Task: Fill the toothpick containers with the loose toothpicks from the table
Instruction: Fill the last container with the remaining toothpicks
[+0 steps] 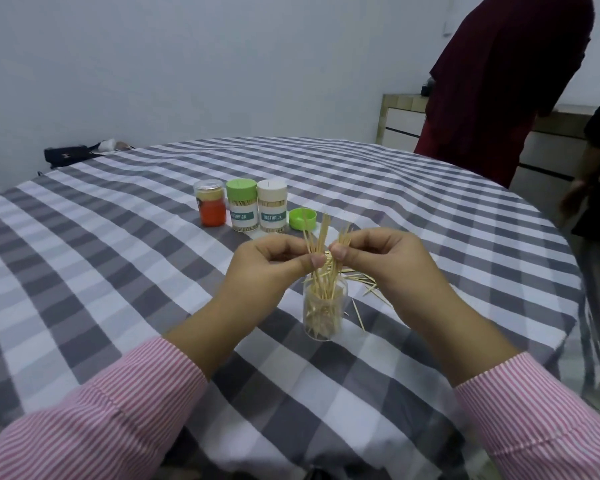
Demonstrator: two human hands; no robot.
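Both hands pinch a toothpick bunch (321, 247) above the clear jar (323, 311): left grip (274, 261), right grip (378, 258). Pale, splayed sticks; jar mid-desk (118, 258), partly filled.

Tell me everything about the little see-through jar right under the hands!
The clear jar looks like plastic, a small upright cylinder with no lid on. It stands on the checked tablecloth, just below the left hand and right hand. It is partly full of wooden toothpicks, some poking up past its rim towards the fingers. More loose toothpicks lie on the cloth just behind and beside it.
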